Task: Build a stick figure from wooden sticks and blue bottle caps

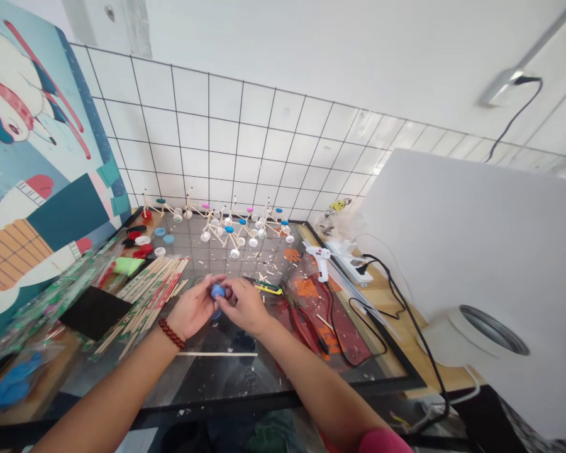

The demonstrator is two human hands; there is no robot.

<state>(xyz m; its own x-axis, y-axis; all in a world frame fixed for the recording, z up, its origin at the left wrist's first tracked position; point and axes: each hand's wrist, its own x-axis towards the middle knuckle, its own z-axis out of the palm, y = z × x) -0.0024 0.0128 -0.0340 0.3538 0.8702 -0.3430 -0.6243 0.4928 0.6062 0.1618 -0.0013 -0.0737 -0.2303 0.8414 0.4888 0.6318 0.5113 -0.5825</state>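
Hands point(194, 309) point(245, 306) around half-hidden blue cap point(217, 290)

A craft workbench: glue gun point(321, 259), wooden sticks point(146, 294), stick-and-cap models point(231, 228).

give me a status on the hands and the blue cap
Left hand and right hand both pinching blue cap over the glass table. Yellow knife just beyond the hands, loose stick lying nearer the body.
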